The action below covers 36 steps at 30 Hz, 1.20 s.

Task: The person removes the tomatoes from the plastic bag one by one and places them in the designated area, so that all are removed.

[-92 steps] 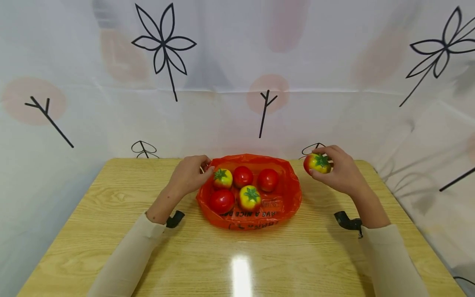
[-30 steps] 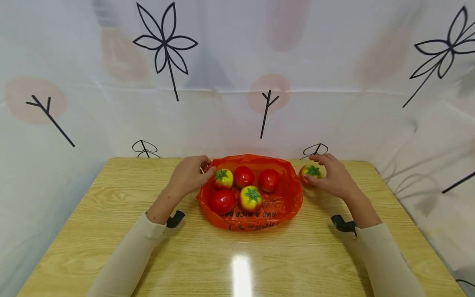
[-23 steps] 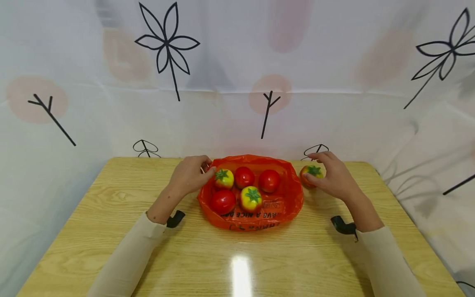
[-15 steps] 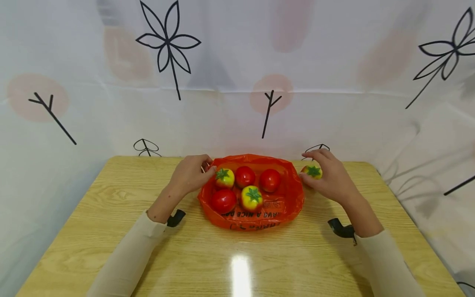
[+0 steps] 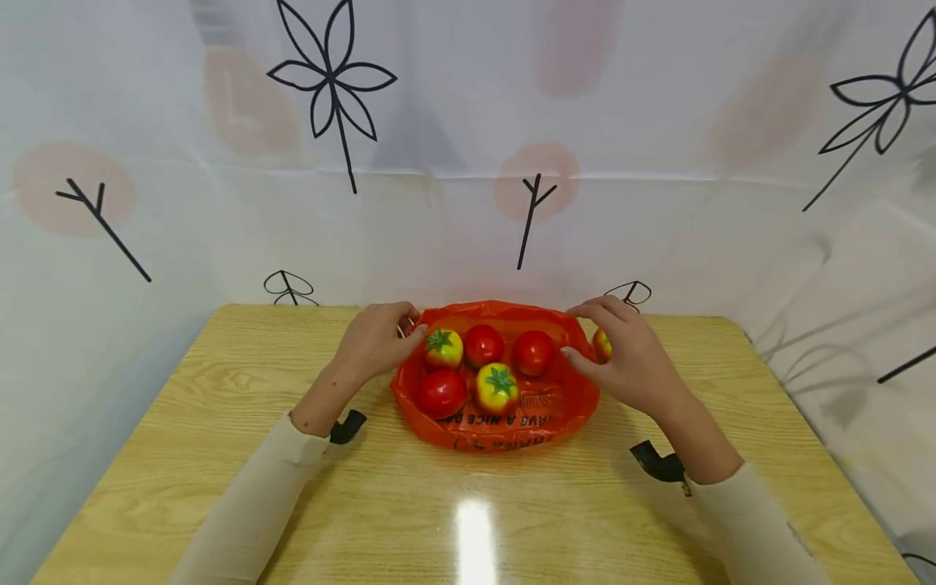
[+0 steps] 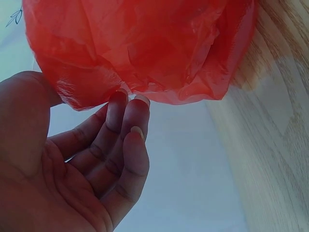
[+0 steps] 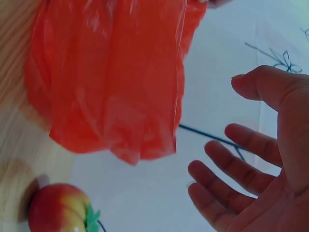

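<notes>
"How are your hands?"

"My left hand (image 5: 373,343) pinches the left rim of the red plastic bag (image 6: 135,53). My right hand (image 5: 629,357) spreads wide near the right rim."

"Room inside?"

"The mouth gapes, with bare plastic at the near right. 5 glossy, round tomatoes (image 5: 498,392) sit inside; 1 loose tomato (image 7: 58,209) lies just outside, right."

"Materials?"

"Thin, crinkled plastic; a wood-grained table (image 5: 366,504); white cloth (image 5: 453,244) behind, with black flower outlines."
</notes>
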Tool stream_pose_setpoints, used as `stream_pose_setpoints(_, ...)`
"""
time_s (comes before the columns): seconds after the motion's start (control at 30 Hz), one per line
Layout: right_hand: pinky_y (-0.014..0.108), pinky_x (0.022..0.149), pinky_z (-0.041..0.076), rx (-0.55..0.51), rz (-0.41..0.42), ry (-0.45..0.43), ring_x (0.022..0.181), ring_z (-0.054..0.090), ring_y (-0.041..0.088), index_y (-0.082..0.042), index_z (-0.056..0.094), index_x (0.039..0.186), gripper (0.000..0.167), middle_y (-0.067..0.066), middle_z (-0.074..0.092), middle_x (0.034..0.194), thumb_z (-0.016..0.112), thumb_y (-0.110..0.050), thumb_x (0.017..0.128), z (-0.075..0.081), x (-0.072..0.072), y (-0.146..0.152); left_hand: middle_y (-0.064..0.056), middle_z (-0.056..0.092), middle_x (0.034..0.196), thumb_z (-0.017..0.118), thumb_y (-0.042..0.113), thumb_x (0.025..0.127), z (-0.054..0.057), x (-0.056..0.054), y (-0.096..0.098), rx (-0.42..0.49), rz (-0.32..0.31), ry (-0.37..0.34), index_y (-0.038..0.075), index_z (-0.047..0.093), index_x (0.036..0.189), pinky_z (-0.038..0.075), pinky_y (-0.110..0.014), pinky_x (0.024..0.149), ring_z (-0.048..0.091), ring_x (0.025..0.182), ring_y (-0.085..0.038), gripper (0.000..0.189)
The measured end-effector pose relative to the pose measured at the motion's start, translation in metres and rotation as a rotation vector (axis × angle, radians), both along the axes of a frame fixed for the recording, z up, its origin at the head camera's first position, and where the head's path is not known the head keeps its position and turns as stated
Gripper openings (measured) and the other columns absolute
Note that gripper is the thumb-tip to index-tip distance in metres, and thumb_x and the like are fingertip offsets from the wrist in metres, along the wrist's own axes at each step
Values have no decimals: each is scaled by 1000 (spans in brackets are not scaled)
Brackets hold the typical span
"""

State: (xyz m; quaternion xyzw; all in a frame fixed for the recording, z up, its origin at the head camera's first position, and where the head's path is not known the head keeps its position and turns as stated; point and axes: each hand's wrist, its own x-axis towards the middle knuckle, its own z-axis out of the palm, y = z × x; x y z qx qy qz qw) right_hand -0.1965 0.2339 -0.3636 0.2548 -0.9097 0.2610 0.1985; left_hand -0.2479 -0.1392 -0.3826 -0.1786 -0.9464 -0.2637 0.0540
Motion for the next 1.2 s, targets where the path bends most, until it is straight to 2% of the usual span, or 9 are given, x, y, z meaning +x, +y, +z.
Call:
stream_pose_setpoints(0.13, 50, 83, 58, 10, 40, 14, 105, 62, 28, -8, 70, 125, 43, 10, 65, 125, 87, -15, 86, -3, 4, -11, -2, 72, 90, 65, 31, 101, 1, 0, 1, 2, 2, 2, 7, 75, 114, 53, -32, 63, 62, 73, -18, 29)
stream_pose_setpoints(0.27, 54, 97, 56, 16, 72, -9, 118, 61, 31, -8, 70, 126, 43, 9, 64, 127, 86, -18, 88, -6, 7, -20, -2, 72, 90, 66, 31, 101, 1, 1, 1, -5, 0, 3, 8, 75, 114, 52, -32, 62, 61, 71, -17, 28)
stream_pose_setpoints(0.57, 48, 99, 56, 49, 142, -69, 121, 62, 26, -10, 68, 130, 47, 4, 63, 132, 85, -24, 89, -18, 12, -40, -2, 72, 90, 65, 31, 101, 2, 1, 1, -7, -8, 4, 7, 75, 114, 53, -32, 64, 63, 74, -18, 28)
stream_pose_setpoints(0.73, 44, 98, 57, 63, 155, -123, 119, 63, 24, -13, 68, 133, 49, 2, 63, 132, 85, -27, 89, -22, 12, -50, -2, 72, 90, 65, 30, 101, 3, 1, 1, -6, -11, -4, 7, 75, 114, 53, -32, 64, 62, 74, -18, 28)
stream_pose_setpoints(0.97, 47, 103, 55, 114, 191, -192, 125, 62, 28, -12, 65, 140, 57, 4, 61, 139, 85, -29, 90, -26, 12, -60, -2, 72, 90, 64, 30, 101, 2, 1, 0, -6, -6, -7, 7, 74, 114, 53, -32, 64, 63, 76, -18, 28)
stream_pose_setpoints(1.2, 48, 107, 53, 165, 224, -221, 132, 58, 28, -12, 64, 144, 56, 7, 59, 144, 81, -29, 94, -31, 12, -67, -2, 72, 91, 64, 31, 101, 3, 1, -1, -4, -8, -1, 8, 75, 114, 54, -32, 65, 63, 77, -17, 28)
